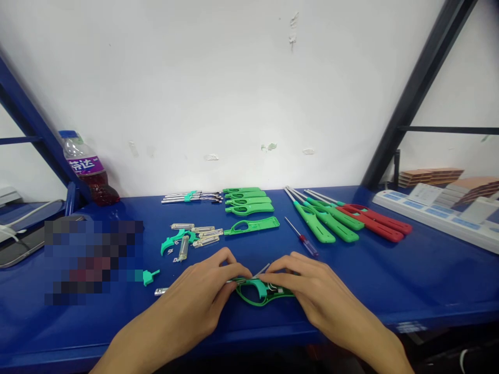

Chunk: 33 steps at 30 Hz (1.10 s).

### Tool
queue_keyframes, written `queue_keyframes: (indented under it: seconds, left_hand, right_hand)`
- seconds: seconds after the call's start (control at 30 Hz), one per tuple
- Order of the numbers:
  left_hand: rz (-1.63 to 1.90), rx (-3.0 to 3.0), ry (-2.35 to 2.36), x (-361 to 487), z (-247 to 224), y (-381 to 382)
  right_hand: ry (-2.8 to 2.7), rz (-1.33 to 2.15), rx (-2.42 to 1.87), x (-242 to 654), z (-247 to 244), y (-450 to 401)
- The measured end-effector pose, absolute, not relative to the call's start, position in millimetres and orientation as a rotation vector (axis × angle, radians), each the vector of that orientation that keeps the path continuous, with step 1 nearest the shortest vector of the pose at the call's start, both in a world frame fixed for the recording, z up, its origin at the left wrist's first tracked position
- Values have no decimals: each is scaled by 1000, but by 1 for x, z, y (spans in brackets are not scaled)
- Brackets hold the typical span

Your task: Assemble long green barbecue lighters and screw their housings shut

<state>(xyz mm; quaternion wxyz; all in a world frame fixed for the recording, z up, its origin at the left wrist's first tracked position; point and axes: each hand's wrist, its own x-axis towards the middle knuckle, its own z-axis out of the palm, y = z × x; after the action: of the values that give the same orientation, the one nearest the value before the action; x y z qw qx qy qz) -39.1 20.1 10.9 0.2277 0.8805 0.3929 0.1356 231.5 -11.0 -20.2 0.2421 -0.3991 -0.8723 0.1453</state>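
Left hand [212, 285], right hand [307, 278] on one casing [278, 295]; two red lighters [384, 230]

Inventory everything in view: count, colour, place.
Bottle: one, purple label, back left.
Rods: one bundle, silver, back.
Spare shells: several, green, back centre.
Cartridges: several, clear, centre left.
Trigger parts: several, teal, near cartridges.
Screwdriver: one, purple handle, right.
Lighters: three green, two red, right.
Power strip: one, white, far right.
Slabs: stacked, brownish, far right.
Posts: two, dark, both sides.
Table: one, blue, underneath.
Wall: one, white, behind.
Pixelated patch: unclear, left.
Workpiece shell: one, green, front centre.
Left hand: one, workpiece's left.
Right hand: one, workpiece's right.
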Motion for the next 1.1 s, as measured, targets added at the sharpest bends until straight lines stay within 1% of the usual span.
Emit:
queue_keyframes:
  seconds: [0.57, 0.77, 1.1]
  left_hand:
    - [356, 2444, 1087, -38, 12, 20]
    - [346, 2470, 1083, -38, 13, 20]
    - [406, 2536, 1131, -45, 16, 24]
  right_hand:
    - [-2326, 398, -1096, 230, -21, -10]
    - [-2195, 437, -1117, 227, -16, -13]
    - [-2151, 277, -1153, 229, -22, -11]
